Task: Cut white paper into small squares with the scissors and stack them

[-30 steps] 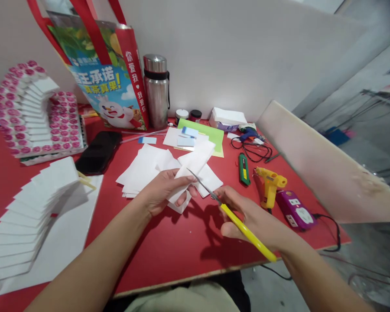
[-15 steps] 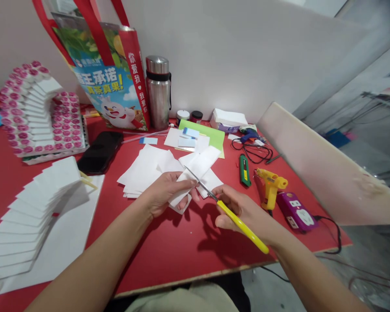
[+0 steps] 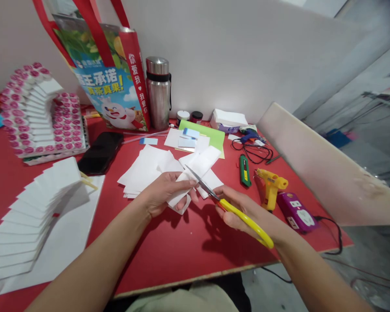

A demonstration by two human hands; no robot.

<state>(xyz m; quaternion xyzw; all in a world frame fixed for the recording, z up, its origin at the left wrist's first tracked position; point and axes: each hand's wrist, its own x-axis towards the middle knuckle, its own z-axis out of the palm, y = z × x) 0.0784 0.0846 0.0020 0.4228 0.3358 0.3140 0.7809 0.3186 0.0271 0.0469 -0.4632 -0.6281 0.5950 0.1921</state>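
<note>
My left hand pinches a folded strip of white paper over the middle of the table. In my right hand is a pair of scissors with yellow handles, its fingers closed around them. The blades point up and left and lie across the paper, close to my left fingertips. Whether the paper sits between the blades I cannot tell. Beneath and behind the hands lies a stack of white paper sheets.
To the right lie a green utility knife, a yellow glue gun and a purple power socket. A black phone and fanned white pieces are on the left. A steel flask and a bag stand behind.
The scissors have turned slightly in my right hand, so the handles and blades show wider. My right hand has shifted a little; my left hand and the paper have hardly moved.
</note>
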